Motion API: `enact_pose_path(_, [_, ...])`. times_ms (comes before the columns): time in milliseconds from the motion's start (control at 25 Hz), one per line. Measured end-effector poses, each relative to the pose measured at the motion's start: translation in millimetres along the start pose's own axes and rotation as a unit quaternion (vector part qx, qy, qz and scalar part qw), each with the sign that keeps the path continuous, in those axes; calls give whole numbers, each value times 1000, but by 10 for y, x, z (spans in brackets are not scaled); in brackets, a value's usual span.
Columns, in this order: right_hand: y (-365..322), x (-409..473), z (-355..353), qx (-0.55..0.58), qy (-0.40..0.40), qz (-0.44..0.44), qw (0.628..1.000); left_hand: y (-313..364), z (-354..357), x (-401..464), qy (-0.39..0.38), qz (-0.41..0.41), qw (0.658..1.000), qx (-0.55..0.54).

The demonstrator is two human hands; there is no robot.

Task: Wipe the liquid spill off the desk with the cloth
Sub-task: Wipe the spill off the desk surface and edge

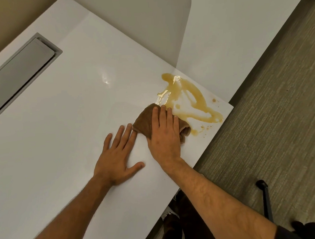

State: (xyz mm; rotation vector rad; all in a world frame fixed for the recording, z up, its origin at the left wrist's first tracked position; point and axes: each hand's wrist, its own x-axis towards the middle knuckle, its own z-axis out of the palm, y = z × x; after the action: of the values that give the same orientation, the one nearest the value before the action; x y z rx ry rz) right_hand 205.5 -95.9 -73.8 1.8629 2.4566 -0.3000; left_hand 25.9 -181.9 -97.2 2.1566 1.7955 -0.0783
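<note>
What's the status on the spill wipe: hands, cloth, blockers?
Right hand flat on brown cloth, at spill's near edge. Left hand flat on white desk, empty. Amber spill mostly unwiped. Nothing in the way.

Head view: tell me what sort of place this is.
Probably an office. The white desk has a grey cable hatch set into it, a low partition panel stands behind, and grey carpet covers the floor.
</note>
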Motion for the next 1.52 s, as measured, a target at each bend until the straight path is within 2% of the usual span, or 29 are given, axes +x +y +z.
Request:
enact_pose_path(200, [-161, 287, -162, 33, -30, -33, 998, -15, 30, -18, 9, -4, 1000, -4])
enact_pose_path(280, [-88, 306, -266, 113, -37, -39, 992, -21, 45, -16, 15, 2, 1000, -7])
enact_pose_path(400, [-42, 251, -473, 279, -48, -6, 959, -51, 58, 16, 21, 1, 1000, -5])
enact_pose_path(520, [-178, 294, -615, 321, -1, 1, 947, -52, 82, 29, 9, 0, 1000, -4])
enact_pose_path(640, [-211, 516, -574, 269, 39, -19, 962, -66, 90, 3, 9, -4, 1000, -10])
enact_pose_path(760, [-146, 672, -310, 71, -9, -63, 995, -69, 72, 17, 10, -4, 1000, -13])
enact_pose_path(840, [-142, 739, -176, 28, -13, -85, 996, -57, 62, 39, 8, -3, 1000, -11])
enact_pose_path(1240, [-169, 906, -216, 60, -9, -129, 990, -63, 34, 55, 15, -2, 1000, -12])
enact_pose_path(1360, [-67, 720, -240, 84, -22, -168, 982, -80, 21, 10, 17, -9, 1000, -13])
enact_pose_path(1520, [128, 380, -230, 112, -35, -172, 978, -41, 8, 4, 14, -7, 1000, -10])
